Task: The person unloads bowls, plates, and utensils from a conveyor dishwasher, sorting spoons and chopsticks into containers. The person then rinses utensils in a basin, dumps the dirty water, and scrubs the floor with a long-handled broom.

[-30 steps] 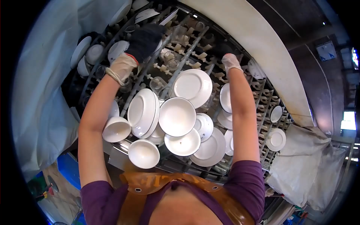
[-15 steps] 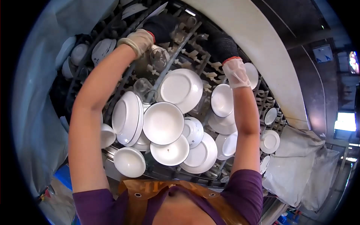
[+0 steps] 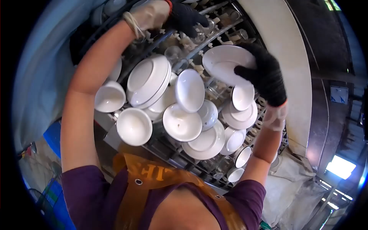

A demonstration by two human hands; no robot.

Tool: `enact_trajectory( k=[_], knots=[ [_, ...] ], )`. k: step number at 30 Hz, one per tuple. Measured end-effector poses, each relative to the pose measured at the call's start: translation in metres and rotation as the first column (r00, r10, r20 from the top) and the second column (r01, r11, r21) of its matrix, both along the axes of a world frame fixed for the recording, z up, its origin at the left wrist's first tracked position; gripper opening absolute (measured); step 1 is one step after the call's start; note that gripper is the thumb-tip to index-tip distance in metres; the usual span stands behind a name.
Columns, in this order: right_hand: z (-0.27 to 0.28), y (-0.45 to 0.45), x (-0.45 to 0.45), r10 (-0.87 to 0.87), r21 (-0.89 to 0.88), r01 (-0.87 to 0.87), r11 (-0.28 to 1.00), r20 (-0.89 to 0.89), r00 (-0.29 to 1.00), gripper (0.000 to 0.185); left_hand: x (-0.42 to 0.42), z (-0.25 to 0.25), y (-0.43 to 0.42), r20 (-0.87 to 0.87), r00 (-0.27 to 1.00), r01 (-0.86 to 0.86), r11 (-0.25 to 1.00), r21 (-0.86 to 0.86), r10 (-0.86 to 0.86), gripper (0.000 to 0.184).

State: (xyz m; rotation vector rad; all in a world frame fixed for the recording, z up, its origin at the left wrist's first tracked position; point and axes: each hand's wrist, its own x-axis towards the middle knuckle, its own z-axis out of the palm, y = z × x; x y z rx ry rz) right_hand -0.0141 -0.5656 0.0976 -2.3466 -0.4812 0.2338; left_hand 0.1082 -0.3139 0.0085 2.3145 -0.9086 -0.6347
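My right hand (image 3: 265, 74), in a black knit glove, grips the rim of a white plate (image 3: 222, 63), thumb on its near side. The plate is tilted above the rack. My left hand (image 3: 188, 20), also black-gloved, reaches over the rack's far part with fingers apart, close to a small clear glass (image 3: 199, 37). Below the plate, a white bowl (image 3: 189, 91) stands tilted on another white bowl (image 3: 182, 122). Stacked white dishes (image 3: 148, 80) lean to the left of these. More clear glasses (image 3: 173, 53) sit among the pegs.
The dishes lie on a dark pegged conveyor rack (image 3: 165, 147). Nearer me are a loose white bowl (image 3: 134, 126) and an upturned plate (image 3: 205, 142). A pale curved panel (image 3: 285, 50) borders the right side. A grey sheet (image 3: 42, 76) hangs at left.
My right hand has come nearer and taken hold of the white plate, which is now lifted and tilted. My left hand has shifted slightly right. The view has turned, and the middle bowl is now tilted.
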Motion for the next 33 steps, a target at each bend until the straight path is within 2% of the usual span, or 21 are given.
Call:
enact_trajectory(
  k=[1,4,6,7,9,10,11,13,15,17,18,20,21,22,23,25,27,29,30,31,33],
  knots=[
    [0.014,0.008,0.002,0.134,-0.099,-0.130,0.987,0.038,0.990,0.045,-0.025,0.044,0.006,-0.022,0.996,-0.081,0.984,0.156,0.085,0.047],
    [-0.027,0.014,0.035,0.473,-0.439,-0.281,0.853,0.426,0.771,0.027,-0.058,0.079,0.036,-0.200,0.966,-0.179,0.983,-0.043,0.167,0.018],
    [-0.068,0.021,0.048,0.530,-0.575,-0.223,0.787,0.447,0.721,0.023,-0.079,0.081,0.058,0.395,0.917,-0.109,0.987,0.118,0.054,0.025],
    [-0.076,0.027,0.040,0.433,-0.632,-0.032,0.774,0.490,0.757,0.028,-0.098,0.079,0.067,0.400,0.914,-0.127,0.984,0.125,0.067,0.025],
    [-0.063,0.047,0.030,0.440,-0.603,-0.018,0.797,0.561,0.701,0.028,-0.143,0.063,0.082,-0.048,0.848,-0.529,0.838,-0.132,0.527,0.046],
    [-0.055,0.062,0.026,0.391,-0.400,-0.212,0.892,0.445,0.806,0.028,-0.152,0.033,0.101,0.504,0.787,-0.414,0.910,0.006,0.355,0.045],
    [-0.047,0.080,0.019,0.374,-0.137,-0.348,0.927,0.291,0.881,0.030,-0.169,0.006,0.112,0.506,0.782,-0.429,0.903,0.015,0.363,0.045],
    [-0.066,0.117,0.032,0.279,-0.144,-0.251,0.957,0.232,0.932,0.042,-0.204,-0.026,0.120,0.575,0.736,-0.413,0.910,-0.035,0.357,0.051],
    [-0.111,0.147,0.059,0.325,-0.210,-0.293,0.933,0.141,0.935,0.059,-0.232,0.006,0.096,0.254,0.808,-0.578,0.798,0.169,0.531,0.055],
    [-0.111,0.165,0.058,0.436,-0.457,-0.448,0.769,-0.138,0.889,0.056,-0.256,-0.008,0.094,0.199,0.750,-0.648,0.761,0.034,0.630,0.063],
    [-0.141,0.168,0.079,0.575,-0.516,-0.532,0.671,-0.090,0.813,0.054,-0.269,-0.018,0.087,0.241,0.705,-0.675,0.735,-0.062,0.667,0.064],
    [-0.087,0.167,0.042,0.619,-0.379,-0.662,0.647,-0.245,0.746,0.050,-0.296,-0.026,0.063,0.227,0.597,-0.750,0.636,-0.184,0.769,0.066],
    [-0.101,0.176,0.051,0.749,-0.558,-0.717,0.417,-0.235,0.619,0.065,-0.307,-0.027,0.050,0.172,0.541,-0.796,0.567,-0.212,0.823,0.067],
    [-0.121,0.161,0.051,0.726,-0.523,-0.659,0.541,-0.105,0.679,0.066,-0.312,-0.031,0.041,0.129,0.554,-0.774,0.566,-0.283,0.822,0.068],
    [-0.123,0.148,0.041,0.684,-0.475,-0.594,0.650,0.023,0.730,0.068,-0.318,-0.047,0.024,0.373,0.487,-0.734,0.601,-0.314,0.790,0.068],
    [-0.098,0.159,0.013,0.503,-0.626,-0.467,0.625,-0.134,0.854,0.075,-0.324,-0.033,0.001,0.356,0.457,-0.732,0.572,-0.369,0.815,0.066],
    [-0.082,0.164,-0.008,0.369,-0.603,-0.435,0.668,-0.239,0.898,0.079,-0.333,-0.019,-0.032,-0.146,0.511,-0.778,0.384,-0.497,0.847,0.057],
    [-0.096,0.155,-0.003,0.481,-0.452,-0.611,0.650,-0.378,0.791,0.081,-0.335,-0.055,-0.061,0.566,0.629,-0.463,0.841,-0.280,0.534,0.054],
    [-0.086,0.149,-0.010,0.480,-0.434,-0.609,0.664,-0.377,0.792,0.079,-0.343,-0.016,-0.081,0.580,0.798,-0.344,0.915,0.213,0.165,0.056],
    [-0.087,0.140,-0.015,0.469,-0.290,-0.600,0.746,-0.412,0.781,0.071,-0.369,-0.022,-0.088,0.067,0.783,-0.509,0.700,-0.501,0.618,0.053],
    [-0.084,0.127,-0.026,0.526,-0.199,-0.578,0.791,-0.259,0.810,0.065,-0.389,-0.022,-0.098,0.154,0.862,-0.353,0.789,-0.502,0.483,0.055]
  ],
)
